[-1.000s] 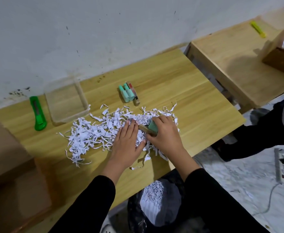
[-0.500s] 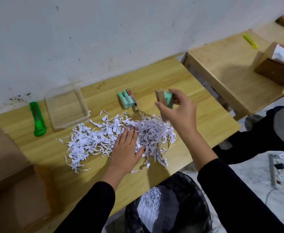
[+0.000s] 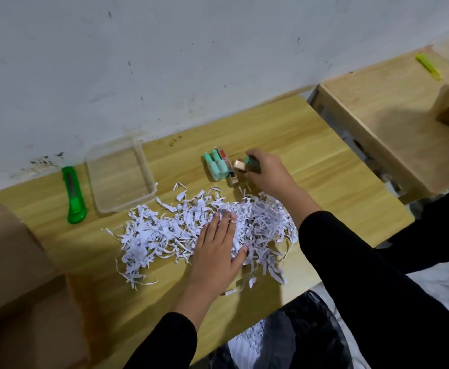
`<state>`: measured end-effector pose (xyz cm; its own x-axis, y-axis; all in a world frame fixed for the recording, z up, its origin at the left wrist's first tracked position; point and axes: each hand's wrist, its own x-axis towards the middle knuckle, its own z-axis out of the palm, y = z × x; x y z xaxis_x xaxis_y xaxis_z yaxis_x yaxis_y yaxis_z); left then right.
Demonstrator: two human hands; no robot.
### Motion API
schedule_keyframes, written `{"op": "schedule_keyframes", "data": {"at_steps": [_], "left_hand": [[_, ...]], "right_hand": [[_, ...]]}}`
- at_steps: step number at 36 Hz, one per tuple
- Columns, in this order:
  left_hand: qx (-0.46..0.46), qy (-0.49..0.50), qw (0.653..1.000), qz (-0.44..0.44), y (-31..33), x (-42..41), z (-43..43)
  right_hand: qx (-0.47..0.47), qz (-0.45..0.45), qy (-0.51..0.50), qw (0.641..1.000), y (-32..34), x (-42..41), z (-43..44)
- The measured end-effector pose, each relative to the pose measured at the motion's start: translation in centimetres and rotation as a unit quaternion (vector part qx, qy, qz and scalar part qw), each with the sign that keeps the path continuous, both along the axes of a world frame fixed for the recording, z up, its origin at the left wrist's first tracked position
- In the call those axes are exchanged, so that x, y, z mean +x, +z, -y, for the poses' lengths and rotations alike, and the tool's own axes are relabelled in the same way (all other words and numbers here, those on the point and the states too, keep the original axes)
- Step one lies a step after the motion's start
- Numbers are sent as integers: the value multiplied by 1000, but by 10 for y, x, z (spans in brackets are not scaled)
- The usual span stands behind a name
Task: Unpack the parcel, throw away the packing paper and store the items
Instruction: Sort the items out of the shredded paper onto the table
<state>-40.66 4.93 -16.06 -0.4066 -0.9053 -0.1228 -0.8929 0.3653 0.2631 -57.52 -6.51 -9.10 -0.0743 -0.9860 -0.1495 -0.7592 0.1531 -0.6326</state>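
- We see the left hand [image 3: 216, 251] lying flat, fingers straight and close together, pressing on the shredded packing paper [image 3: 165, 235]. The paper is heaped mid-desk [image 3: 324, 166], toward the near edge.
- The right hand [image 3: 268, 173] curls its fingers round a small green-and-tan item [image 3: 246, 164], low over the desk toward its far edge. We cannot tell whether the item touches the wood.
- Just beside that item lies a cluster of mint-green items [image 3: 216, 166].
- Left of the cluster we find a clear plastic tray [image 3: 146, 169] by the far edge, and past it a green utility knife [image 3: 73, 195].
- A cardboard box [image 3: 10, 262] sits at the desk's left end.
- Below the near edge, a black bin bag [image 3: 311, 342] holds more shredded paper.
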Motion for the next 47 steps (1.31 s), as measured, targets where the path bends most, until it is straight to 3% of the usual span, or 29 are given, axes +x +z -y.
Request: {"op": "schedule_keyframes", "data": {"at_steps": [4, 15, 24, 37, 47], "left_hand": [[5, 2, 1000, 5, -2, 0, 0], [-3, 0, 1000, -20, -2, -1, 0], [-1, 0, 999, -36, -1, -2, 0], [16, -5, 998, -56, 4, -2, -1], [35, -4, 999, -39, 9, -3, -2]], "right_hand": [[-29, -15, 29, 999, -5, 0, 6], [-162, -64, -64, 983, -22, -10, -11], [-99, -75, -30, 992, -35, -3, -22], [-103, -75, 91, 988, -40, -7, -44], [-86, -64, 109, 988, -39, -9, -71]]}}
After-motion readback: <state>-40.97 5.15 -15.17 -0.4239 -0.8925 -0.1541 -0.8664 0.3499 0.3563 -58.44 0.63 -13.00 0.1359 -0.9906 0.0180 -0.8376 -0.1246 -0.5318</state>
